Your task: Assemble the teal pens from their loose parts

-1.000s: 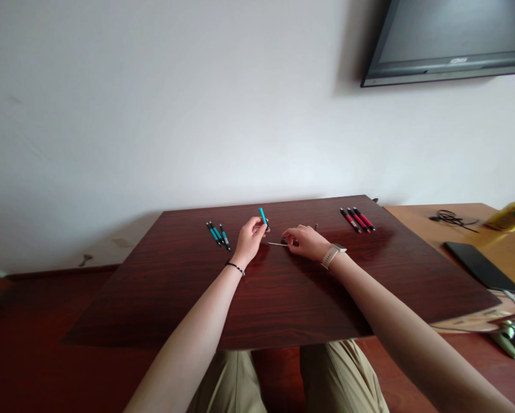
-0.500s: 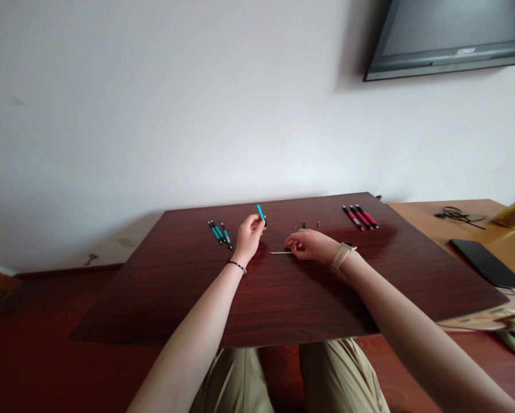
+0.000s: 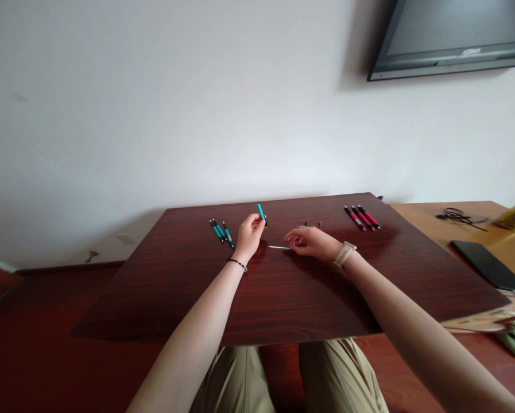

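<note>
Well forward, the left hand point(image 3: 249, 236) pinches a teal tube point(image 3: 261, 211).

The right hand point(image 3: 312, 242) partly hides a thin rod point(image 3: 278, 247) (television point(image 3: 459, 28) cropped)

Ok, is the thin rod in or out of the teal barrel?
Out: the thin rod juts from the right hand, and a gap separates it from the teal barrel, which the left hand holds up.

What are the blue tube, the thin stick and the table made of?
Blue tube: probably smooth plastic, bright and evenly coloured. Thin stick: pale, maybe plastic or metal; too small to tell. Table: wood or wood-look laminate, glossy, with reddish grain and reflections.
</note>
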Motion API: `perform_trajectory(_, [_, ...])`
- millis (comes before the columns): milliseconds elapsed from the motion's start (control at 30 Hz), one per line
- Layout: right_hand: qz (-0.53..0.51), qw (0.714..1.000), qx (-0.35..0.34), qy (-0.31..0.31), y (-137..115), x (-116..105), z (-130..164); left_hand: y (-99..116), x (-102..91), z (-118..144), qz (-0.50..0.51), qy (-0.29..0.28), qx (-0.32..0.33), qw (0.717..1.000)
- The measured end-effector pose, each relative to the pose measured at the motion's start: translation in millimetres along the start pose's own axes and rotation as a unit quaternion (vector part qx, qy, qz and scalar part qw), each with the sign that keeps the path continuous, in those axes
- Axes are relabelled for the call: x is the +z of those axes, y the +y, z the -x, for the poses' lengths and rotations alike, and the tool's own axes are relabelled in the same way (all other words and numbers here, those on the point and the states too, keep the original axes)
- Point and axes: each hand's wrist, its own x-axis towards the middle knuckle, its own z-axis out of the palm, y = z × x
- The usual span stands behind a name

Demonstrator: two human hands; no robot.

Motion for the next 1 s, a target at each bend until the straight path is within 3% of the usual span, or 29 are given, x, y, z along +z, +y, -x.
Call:
perform_trajectory(167, [-0.153,0.987,0.032,0.046,1.9,-1.8,-3.4,2.3,-0.3,2.1,-0.041,-0.022,0.020,0.999])
perform_trajectory(333, [-0.282,0.950,0.073,0.111,12.9,-3.4,-8.3,16.4,4.3,12.6,-0.118,-0.105,0.046,0.986])
perform_trajectory(600, [-0.454,0.845,0.098,0.267,17.5,2.1,-14.9,33.0,11.8,22.1,-0.163,-0.206,0.090,0.960])
perform_trajectory(767, [-0.533,0.791,0.097,0.283,1.2,12.1,-21.3,38.3,19.2,26.6,-0.163,-0.244,0.093,0.951])
perform_trajectory(1000, [-0.556,0.770,0.105,0.296,-6.5,22.9,-24.3,40.0,23.7,27.7,-0.153,-0.251,0.094,0.951])
